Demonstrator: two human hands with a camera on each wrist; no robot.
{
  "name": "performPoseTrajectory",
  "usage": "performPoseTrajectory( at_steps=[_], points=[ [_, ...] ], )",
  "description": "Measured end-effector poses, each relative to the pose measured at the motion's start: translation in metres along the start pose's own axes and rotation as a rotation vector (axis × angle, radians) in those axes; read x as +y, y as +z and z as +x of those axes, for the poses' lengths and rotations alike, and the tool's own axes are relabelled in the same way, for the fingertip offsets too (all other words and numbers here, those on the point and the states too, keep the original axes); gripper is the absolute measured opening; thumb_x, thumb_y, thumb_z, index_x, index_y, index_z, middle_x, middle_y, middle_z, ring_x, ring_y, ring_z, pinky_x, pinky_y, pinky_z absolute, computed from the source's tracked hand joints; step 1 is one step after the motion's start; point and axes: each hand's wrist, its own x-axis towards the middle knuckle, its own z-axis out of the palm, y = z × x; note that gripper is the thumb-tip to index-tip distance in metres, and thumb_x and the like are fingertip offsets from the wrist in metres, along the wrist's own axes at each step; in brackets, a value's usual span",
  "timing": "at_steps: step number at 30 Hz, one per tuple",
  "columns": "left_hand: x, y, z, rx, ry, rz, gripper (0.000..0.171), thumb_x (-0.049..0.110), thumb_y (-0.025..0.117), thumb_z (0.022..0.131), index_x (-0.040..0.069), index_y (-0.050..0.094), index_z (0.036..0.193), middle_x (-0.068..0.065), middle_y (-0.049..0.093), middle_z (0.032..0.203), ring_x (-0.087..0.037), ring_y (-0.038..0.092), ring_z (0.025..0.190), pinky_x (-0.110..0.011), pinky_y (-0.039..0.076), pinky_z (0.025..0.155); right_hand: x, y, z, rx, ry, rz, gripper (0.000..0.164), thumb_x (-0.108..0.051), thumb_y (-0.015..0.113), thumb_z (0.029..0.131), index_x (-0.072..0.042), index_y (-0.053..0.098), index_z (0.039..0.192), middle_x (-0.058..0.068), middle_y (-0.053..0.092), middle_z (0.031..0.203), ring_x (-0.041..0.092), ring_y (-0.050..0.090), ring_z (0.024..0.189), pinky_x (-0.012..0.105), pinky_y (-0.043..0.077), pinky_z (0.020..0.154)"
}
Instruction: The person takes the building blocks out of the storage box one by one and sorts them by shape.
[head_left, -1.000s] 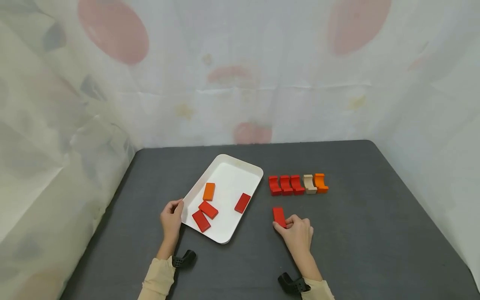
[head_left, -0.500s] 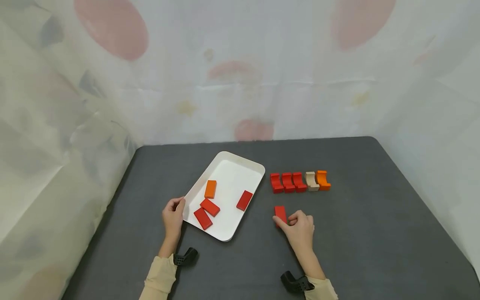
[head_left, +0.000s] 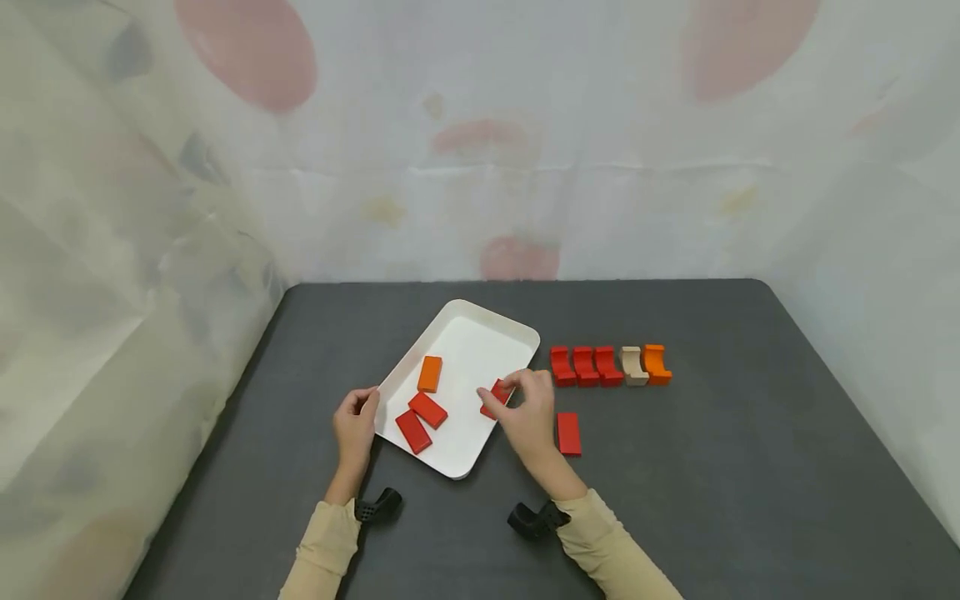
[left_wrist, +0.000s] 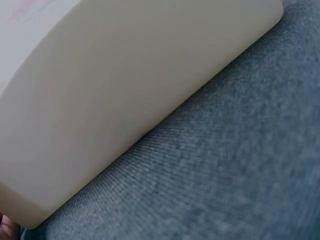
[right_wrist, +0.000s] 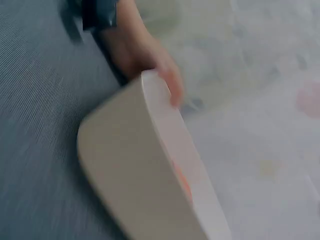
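Note:
At the left rim of a white tray (head_left: 480, 329), my left hand (head_left: 353, 427) pinches the edge between thumb and fingers. My right hand (head_left: 531, 415) is over the tray's right rim, thumb and forefinger spread above a red block (head_left: 490, 410) and partly covering it. Elsewhere in the tray are an orange block (head_left: 430, 374) and two more red blocks, one (head_left: 428, 411) touching the other (head_left: 413, 432). Another red block (head_left: 568, 434) lies on the table, right of my right hand. The tray's outer wall (left_wrist: 125, 75) fills much of the left wrist view.
Behind the lone red block runs a row of curved-cut blocks: three red ones (head_left: 585, 367), a beige one (head_left: 633, 367) and an orange one (head_left: 657, 365). The grey table (head_left: 750, 467) ends at a patterned white curtain (head_left: 630, 217) at the back and sides.
My right hand has let go of the red block on the table and moved left to the red block in the tray. My left hand stays at the tray's rim. The head view shifts slightly.

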Motion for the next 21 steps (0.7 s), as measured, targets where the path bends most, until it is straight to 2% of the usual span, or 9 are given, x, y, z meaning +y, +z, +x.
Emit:
performPoseTrajectory(
  at_steps=[2, 5, 9, 12, 14, 17, 21],
  points=[
    [-0.002, 0.004, -0.001, 0.003, 0.002, -0.012, 0.013, 0.002, 0.060, 0.084, -0.010, 0.064, 0.086, -0.011, 0.061, 0.076, -0.006, 0.050, 0.064, -0.015, 0.038, 0.056, -0.004, 0.015, 0.004, -0.101, -0.001, -0.033, 0.019, -0.010, 0.077, 0.068, -0.006, 0.062, 0.079, 0.002, 0.058, 0.071, 0.019, 0.043, 0.070, 0.033, 0.035, 0.064],
    [-0.003, 0.008, -0.002, -0.007, 0.003, -0.036, 0.013, 0.001, 0.060, 0.084, -0.011, 0.064, 0.086, -0.011, 0.062, 0.078, -0.006, 0.050, 0.065, -0.016, 0.039, 0.057, -0.007, 0.035, 0.003, -0.265, 0.047, -0.152, 0.020, -0.011, 0.077, 0.069, -0.007, 0.068, 0.087, -0.002, 0.062, 0.076, 0.017, 0.043, 0.072, 0.032, 0.035, 0.065],
    [0.000, 0.002, -0.005, 0.006, 0.006, -0.032, 0.012, -0.001, 0.059, 0.083, -0.011, 0.064, 0.085, -0.008, 0.062, 0.075, -0.004, 0.050, 0.064, -0.015, 0.038, 0.056, -0.012, 0.059, -0.005, -0.493, 0.137, -0.326, 0.026, -0.019, 0.077, 0.068, -0.009, 0.069, 0.091, -0.004, 0.062, 0.079, 0.015, 0.042, 0.072, 0.028, 0.034, 0.063],
    [0.009, -0.004, -0.008, 0.022, 0.017, -0.017, 0.011, -0.003, 0.059, 0.082, -0.013, 0.063, 0.083, -0.008, 0.061, 0.073, -0.004, 0.049, 0.062, -0.014, 0.037, 0.054, -0.017, 0.071, -0.009, -0.633, 0.166, -0.429, 0.033, -0.028, 0.077, 0.067, -0.009, 0.067, 0.093, -0.003, 0.061, 0.079, 0.015, 0.040, 0.073, 0.027, 0.033, 0.061],
    [0.016, -0.005, -0.009, 0.011, 0.022, -0.013, 0.012, -0.004, 0.058, 0.082, -0.015, 0.062, 0.084, -0.013, 0.061, 0.074, -0.004, 0.049, 0.062, -0.014, 0.037, 0.055, -0.020, 0.075, -0.010, -0.683, 0.179, -0.480, 0.037, -0.032, 0.078, 0.066, -0.009, 0.066, 0.092, -0.003, 0.059, 0.078, 0.016, 0.040, 0.073, 0.027, 0.033, 0.061],
    [0.024, -0.004, -0.010, -0.010, 0.026, 0.009, 0.013, -0.003, 0.058, 0.083, -0.015, 0.062, 0.086, -0.020, 0.060, 0.078, -0.004, 0.049, 0.063, -0.013, 0.038, 0.056, -0.019, 0.078, -0.010, -0.711, 0.191, -0.532, 0.037, -0.035, 0.078, 0.065, -0.009, 0.066, 0.088, -0.003, 0.058, 0.074, 0.017, 0.040, 0.073, 0.029, 0.033, 0.061],
    [0.027, 0.001, -0.008, -0.012, 0.044, 0.006, 0.013, -0.003, 0.058, 0.083, -0.015, 0.062, 0.086, -0.023, 0.059, 0.079, -0.005, 0.049, 0.063, -0.014, 0.038, 0.056, -0.013, 0.077, -0.009, -0.733, 0.173, -0.530, 0.030, -0.034, 0.077, 0.067, -0.010, 0.064, 0.080, -0.005, 0.052, 0.064, 0.016, 0.038, 0.068, 0.027, 0.032, 0.058]
  ],
)
